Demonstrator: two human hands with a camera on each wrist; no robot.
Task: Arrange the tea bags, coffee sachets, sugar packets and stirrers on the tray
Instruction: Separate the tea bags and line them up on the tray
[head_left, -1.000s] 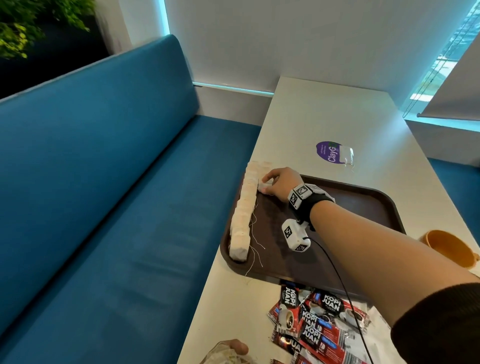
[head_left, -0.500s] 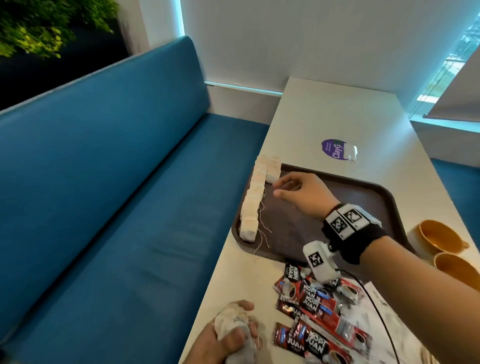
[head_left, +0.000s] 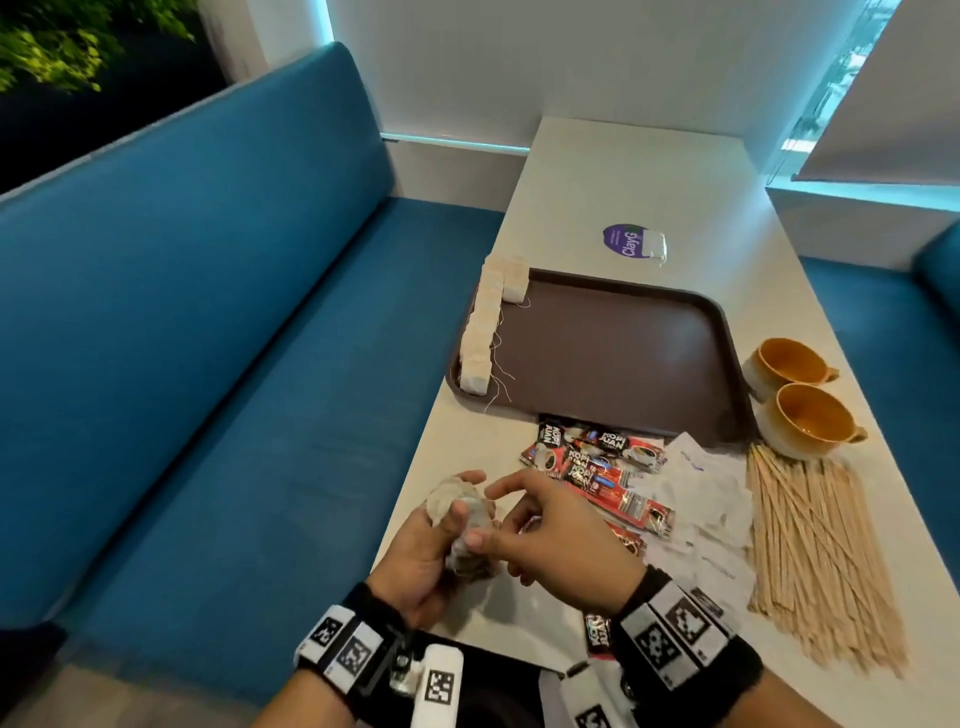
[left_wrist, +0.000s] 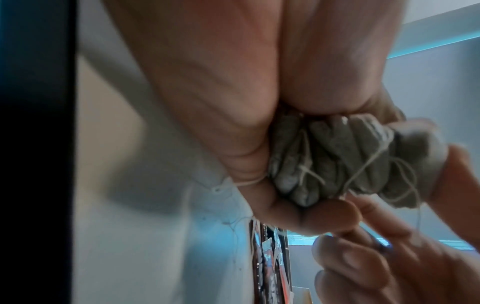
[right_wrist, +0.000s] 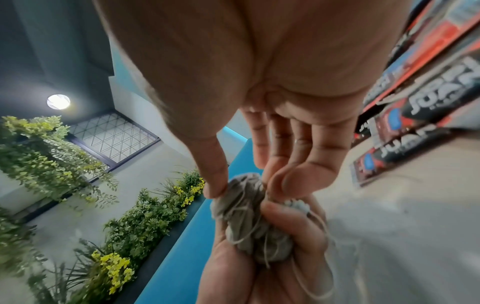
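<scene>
The left hand (head_left: 423, 551) is clamped around a crumpled bunch of tea bags (head_left: 460, 514), their strings looped and crossed over one another in the wrist views. The right hand (head_left: 550, 540) pinches one bag at the top of the bunch between thumb and fingertips, its other fingers spread loosely.

A row of tea bags (head_left: 485, 322) already lines the left edge of the brown tray (head_left: 722, 332). The coffee sachets (head_left: 592, 462), white sugar packets (head_left: 696, 499) and wooden stirrers (head_left: 815, 545) lie on the surface just in front of the tray, none yet arranged on it.

The likely trouble is the tangle of strings: drawing one bag free could drag a second out with it, or snag and tear the thin paper if pulled hard. A slack left grip could also spill the bunch over the surface's near edge onto the blue bench (head_left: 234, 364).
</scene>
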